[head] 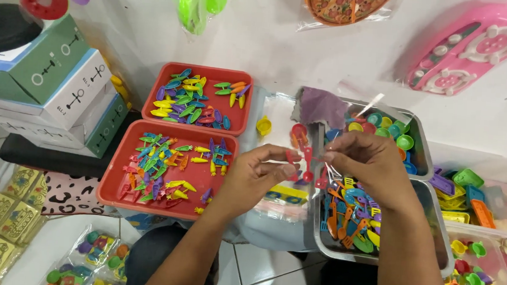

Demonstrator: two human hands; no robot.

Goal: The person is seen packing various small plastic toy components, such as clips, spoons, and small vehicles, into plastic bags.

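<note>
The left hand (251,174) pinches a small red toy utensil (307,163) upright in its fingers; the right hand (369,161) grips the rim of a clear plastic bag (283,132). Both hover over the gap between the red tray (117,169) and the metal tray (318,234), hemmed in closely.

Small red plastic toy utensil (307,163), long thin handle, held roughly upright between both hands' fingertips, above a clear plastic bag (281,162) lying flat between the red trays and the metal tray.
</note>
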